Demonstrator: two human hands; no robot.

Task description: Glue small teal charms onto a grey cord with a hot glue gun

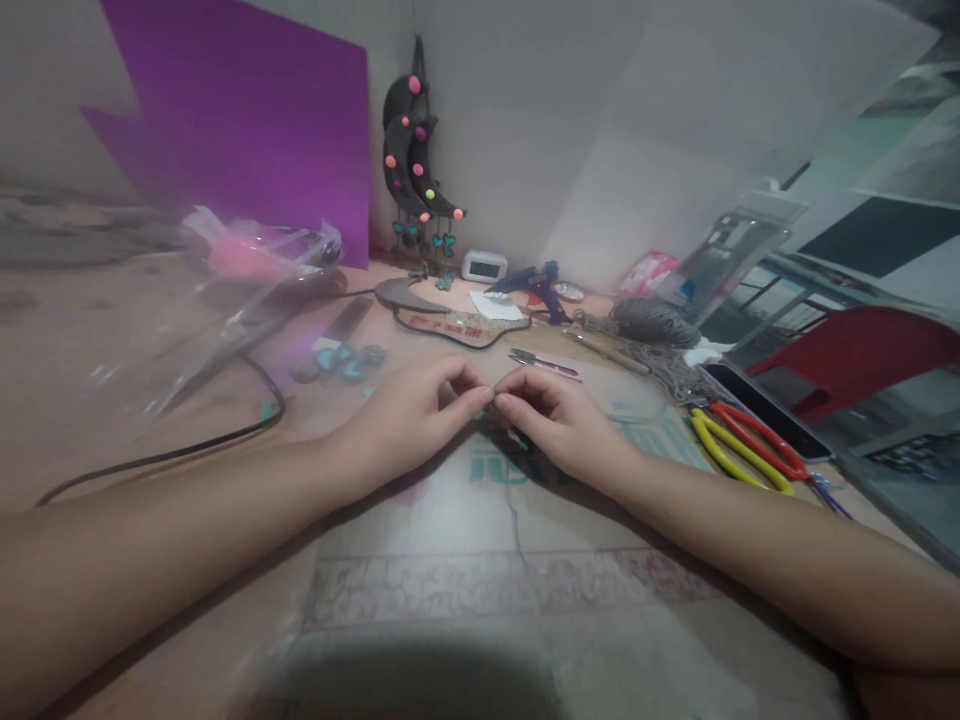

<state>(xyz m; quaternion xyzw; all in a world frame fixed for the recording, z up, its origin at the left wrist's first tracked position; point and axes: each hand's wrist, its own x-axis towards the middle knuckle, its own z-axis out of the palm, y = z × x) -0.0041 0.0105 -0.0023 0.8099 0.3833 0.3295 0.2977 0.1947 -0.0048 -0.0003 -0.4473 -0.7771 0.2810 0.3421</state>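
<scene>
Tabletop, green lettering beneath hands

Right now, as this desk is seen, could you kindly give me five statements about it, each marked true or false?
1. The left hand and right hand come together near the fingertips. True.
2. The white digital clock is right of the blue glue gun. False: the clock is left.
3. The gray yarn lies left of both hands. False: the yarn is on the right.
4. The purple sheet is left of the crescent-moon hanging. True.
5. The smartphone is upright. False: it lies flat.
</scene>
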